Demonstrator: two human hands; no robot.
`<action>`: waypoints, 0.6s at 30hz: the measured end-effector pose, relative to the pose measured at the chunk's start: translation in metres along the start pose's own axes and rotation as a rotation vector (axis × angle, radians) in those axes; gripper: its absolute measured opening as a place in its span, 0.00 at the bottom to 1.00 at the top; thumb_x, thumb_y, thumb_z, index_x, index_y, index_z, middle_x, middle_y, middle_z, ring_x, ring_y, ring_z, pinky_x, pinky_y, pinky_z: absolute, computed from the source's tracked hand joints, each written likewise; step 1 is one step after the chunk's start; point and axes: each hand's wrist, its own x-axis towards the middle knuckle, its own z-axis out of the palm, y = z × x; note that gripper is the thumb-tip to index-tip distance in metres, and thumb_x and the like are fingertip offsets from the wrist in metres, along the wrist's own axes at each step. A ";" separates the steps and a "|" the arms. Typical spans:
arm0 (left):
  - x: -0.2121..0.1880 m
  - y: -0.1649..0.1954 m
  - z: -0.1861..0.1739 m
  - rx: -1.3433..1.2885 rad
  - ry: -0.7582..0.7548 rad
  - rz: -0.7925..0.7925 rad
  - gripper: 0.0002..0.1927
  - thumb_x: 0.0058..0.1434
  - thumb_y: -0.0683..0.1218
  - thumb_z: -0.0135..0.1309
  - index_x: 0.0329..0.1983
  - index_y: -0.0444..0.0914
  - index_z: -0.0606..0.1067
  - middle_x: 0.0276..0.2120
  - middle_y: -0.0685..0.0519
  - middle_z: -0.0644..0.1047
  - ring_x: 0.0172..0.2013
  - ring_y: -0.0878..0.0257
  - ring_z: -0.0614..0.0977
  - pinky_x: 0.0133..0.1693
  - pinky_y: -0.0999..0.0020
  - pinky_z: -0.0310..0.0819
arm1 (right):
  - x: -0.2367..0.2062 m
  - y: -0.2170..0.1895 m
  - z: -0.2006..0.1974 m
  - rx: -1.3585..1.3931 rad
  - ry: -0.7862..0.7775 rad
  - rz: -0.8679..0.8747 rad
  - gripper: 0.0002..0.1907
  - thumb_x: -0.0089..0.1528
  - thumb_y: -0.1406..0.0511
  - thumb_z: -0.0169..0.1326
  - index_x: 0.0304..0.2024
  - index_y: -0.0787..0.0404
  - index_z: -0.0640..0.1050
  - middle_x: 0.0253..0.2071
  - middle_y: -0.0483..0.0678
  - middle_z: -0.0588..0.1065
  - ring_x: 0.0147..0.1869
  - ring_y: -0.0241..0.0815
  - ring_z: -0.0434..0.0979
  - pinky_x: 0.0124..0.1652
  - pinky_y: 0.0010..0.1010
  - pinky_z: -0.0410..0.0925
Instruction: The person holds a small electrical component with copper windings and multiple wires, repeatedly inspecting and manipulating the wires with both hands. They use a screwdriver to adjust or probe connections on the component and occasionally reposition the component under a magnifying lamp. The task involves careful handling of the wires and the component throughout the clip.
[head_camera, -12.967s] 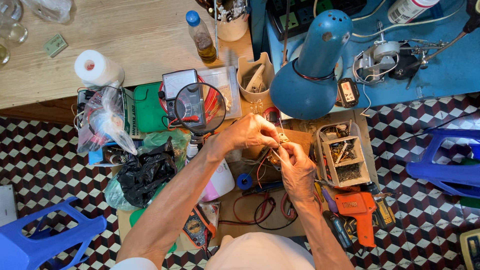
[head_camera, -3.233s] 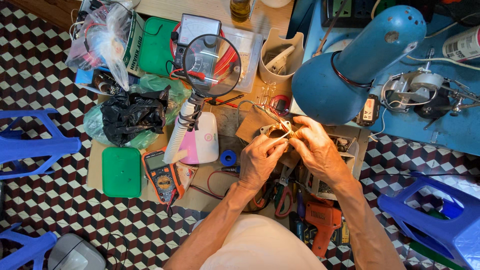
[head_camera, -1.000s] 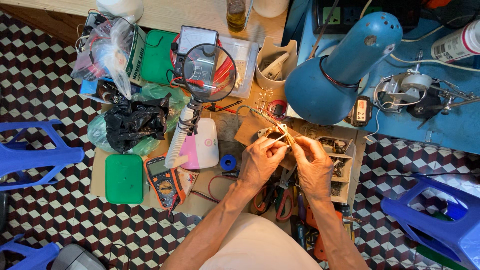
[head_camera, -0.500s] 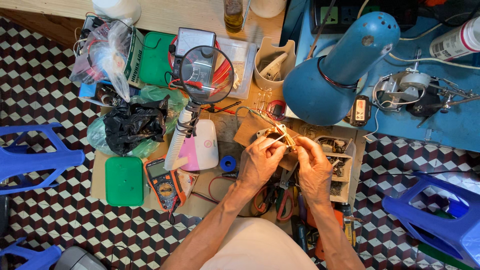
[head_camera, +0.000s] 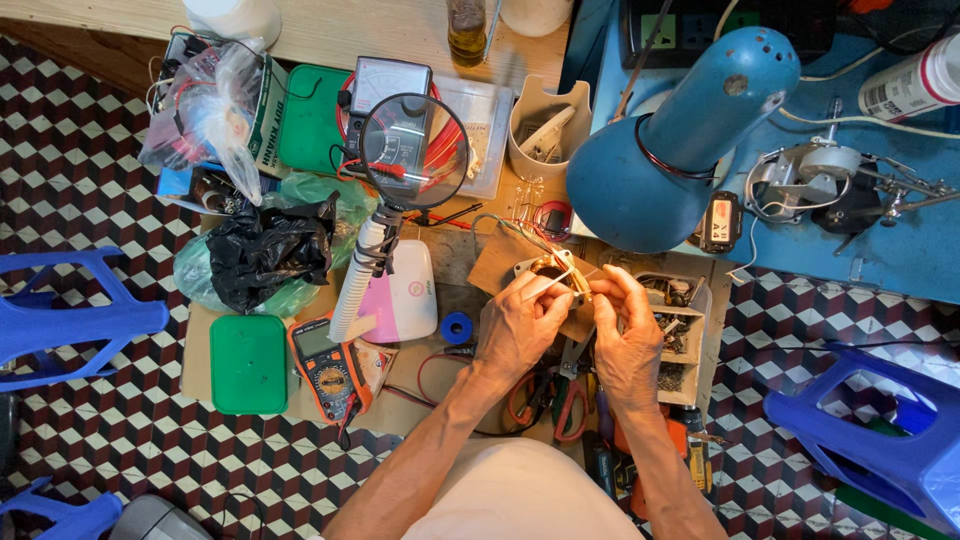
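Head view, the only one. My left hand (head_camera: 518, 325) and right hand (head_camera: 628, 335) meet over the middle of the desk (head_camera: 330, 30), both pinched shut on the same small part (head_camera: 555, 272): a brass-coloured, coil-like piece with a pale plate. Left fingers curl round its near side; right thumb and forefinger nip its right edge. Thin wires (head_camera: 505, 228) run off it toward the far edge. The part is held just above a brown card (head_camera: 492, 265), not lying flat on it.

Progress, my guess: mid-job. The part is in hand and its wires hang loose, so nothing looks closed up or set aside as finished. Whether any joint is made I can't tell, too small.

Around it: magnifier (head_camera: 413, 150) on a ribbed neck, standing left of my hands, over a grey meter (head_camera: 385, 82) near the far edge. Orange meter (head_camera: 328, 368) near the front edge, beside a green lid (head_camera: 249, 363). Black bag (head_camera: 265, 250) toward the left edge. Blue lamp (head_camera: 680, 150) right of centre, shade facing down. Screw tray (head_camera: 675, 335) just beside my right hand. Red-handled pliers (head_camera: 560, 400) under my wrists, untouched. Blue tape roll (head_camera: 457, 327) near my left hand.
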 end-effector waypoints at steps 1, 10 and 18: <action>0.000 0.001 0.000 0.000 -0.004 -0.007 0.06 0.61 0.45 0.60 0.37 0.38 0.80 0.31 0.54 0.78 0.25 0.64 0.80 0.29 0.67 0.75 | 0.001 -0.001 -0.001 0.002 -0.008 -0.011 0.19 0.69 0.71 0.49 0.63 0.61 0.71 0.50 0.48 0.79 0.53 0.36 0.80 0.53 0.28 0.73; 0.001 0.001 0.002 -0.042 0.009 -0.082 0.06 0.61 0.46 0.59 0.36 0.39 0.80 0.30 0.54 0.79 0.27 0.63 0.81 0.31 0.67 0.76 | 0.017 -0.008 -0.015 -0.038 -0.211 -0.044 0.21 0.68 0.71 0.46 0.65 0.61 0.69 0.47 0.48 0.76 0.51 0.38 0.78 0.53 0.30 0.71; 0.002 -0.016 0.012 -0.090 0.086 0.033 0.06 0.63 0.43 0.58 0.36 0.34 0.78 0.36 0.49 0.79 0.31 0.62 0.84 0.34 0.68 0.79 | 0.013 -0.014 -0.015 -0.062 -0.163 -0.068 0.20 0.68 0.71 0.48 0.63 0.61 0.70 0.49 0.48 0.79 0.51 0.38 0.80 0.52 0.30 0.72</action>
